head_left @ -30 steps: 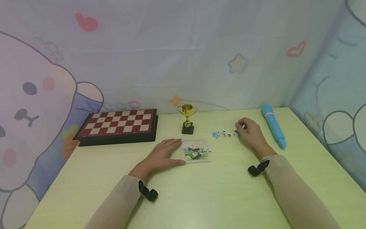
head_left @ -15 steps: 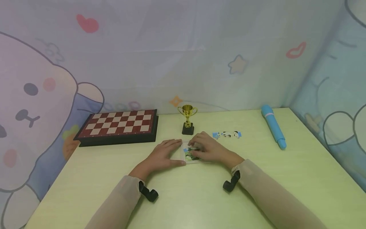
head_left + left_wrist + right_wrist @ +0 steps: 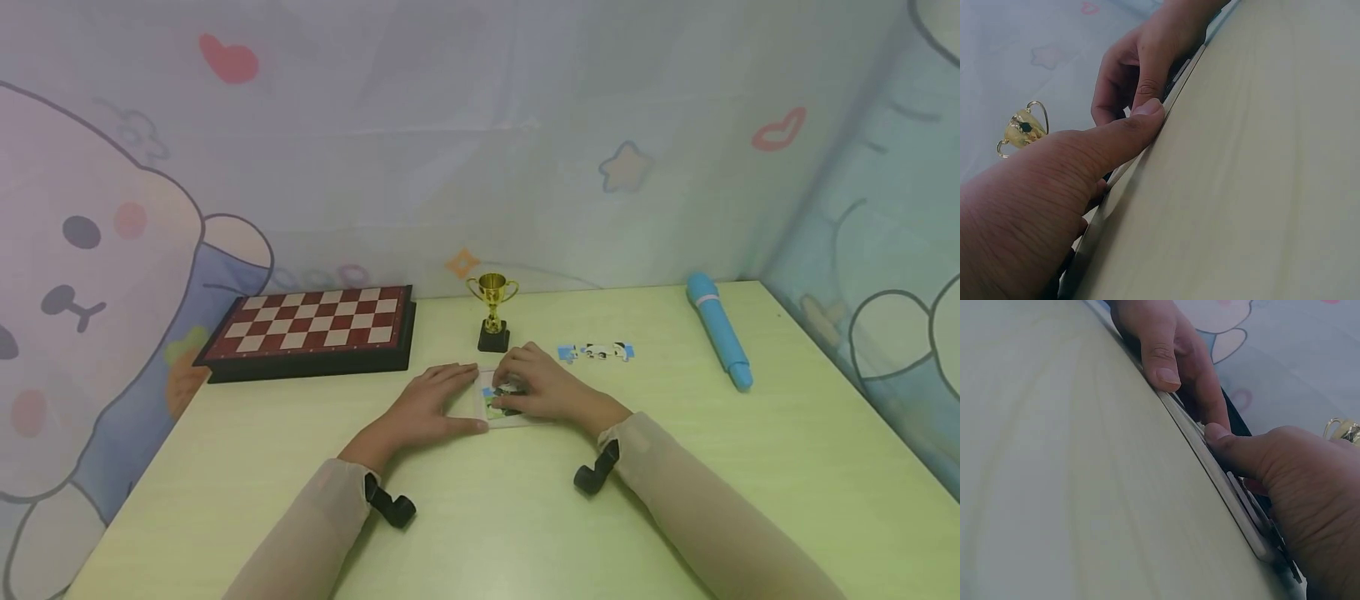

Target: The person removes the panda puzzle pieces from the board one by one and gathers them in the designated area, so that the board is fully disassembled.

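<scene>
A small panda jigsaw puzzle in a pale square tray (image 3: 480,408) lies flat on the table between both hands. My left hand (image 3: 420,410) rests at its left edge, thumb at the near corner and straight fingers at the far corner. The right hand (image 3: 551,389) is over the picture with fingers and thumb bent down close together, pinching at a puzzle piece that the fingers mostly hide. In the right wrist view, the right thumb (image 3: 1241,450) sits low over the tray, beside raised pieces (image 3: 1238,490). Several loose panda pieces (image 3: 618,352) lie beyond the right hand.
A gold trophy cup (image 3: 492,292) on a black base stands behind the tray. A red and white chessboard box (image 3: 315,325) is at the back left, and a blue rod-shaped thing (image 3: 720,332) at the back right. A printed cloth hangs along the table's back.
My right hand has moved left from the loose pieces to above the tray, then shifted slightly farther left. The left hand has stayed at the tray's edge.
</scene>
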Motion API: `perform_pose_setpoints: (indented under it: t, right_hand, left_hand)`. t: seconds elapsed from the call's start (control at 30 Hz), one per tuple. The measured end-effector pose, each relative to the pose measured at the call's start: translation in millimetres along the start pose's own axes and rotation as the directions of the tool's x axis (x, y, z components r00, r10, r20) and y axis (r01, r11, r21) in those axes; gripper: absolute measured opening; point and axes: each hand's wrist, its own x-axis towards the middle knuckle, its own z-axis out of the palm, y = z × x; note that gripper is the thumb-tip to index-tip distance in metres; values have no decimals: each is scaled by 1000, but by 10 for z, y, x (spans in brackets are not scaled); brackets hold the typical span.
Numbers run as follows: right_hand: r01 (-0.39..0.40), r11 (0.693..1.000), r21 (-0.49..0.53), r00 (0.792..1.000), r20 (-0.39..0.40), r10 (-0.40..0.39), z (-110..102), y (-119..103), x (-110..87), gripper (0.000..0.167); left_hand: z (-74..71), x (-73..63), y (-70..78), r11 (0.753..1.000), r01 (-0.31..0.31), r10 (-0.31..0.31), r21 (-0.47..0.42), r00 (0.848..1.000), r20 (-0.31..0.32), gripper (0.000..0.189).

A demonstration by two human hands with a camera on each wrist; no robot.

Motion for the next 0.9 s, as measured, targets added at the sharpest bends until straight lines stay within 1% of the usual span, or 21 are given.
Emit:
perform_pose_setpoints:
  t: [0.17, 0.37, 0.5, 0.67, 0.9]
  right_hand:
    - [-10, 999, 35, 1000, 4, 10, -2, -5, -3, 28]
    - [-58, 997, 53, 998, 25, 57, -32, -36, -5, 31]
    - [-69, 994, 85, 997, 42, 65, -61, -56, -6, 32]
    - [-62, 994, 95, 998, 34, 59, -56, -56, -5, 30]
    - [-26, 994, 103, 1000, -12, 27, -42, -52, -17, 33]
  left_hand:
    - [-5, -6, 8, 1000, 3, -3, -11, 1000, 3, 94]
    - [-6, 8, 3, 1000, 1, -1, -3, 1000, 5, 94]
    - [-7, 17, -2, 1000, -3, 3, 2, 1000, 0, 95]
    - [-12, 13, -1, 1000, 2, -2, 4, 1000, 5, 95]
    - [-6, -3, -4, 1000, 7, -7, -6, 1000, 13, 94]
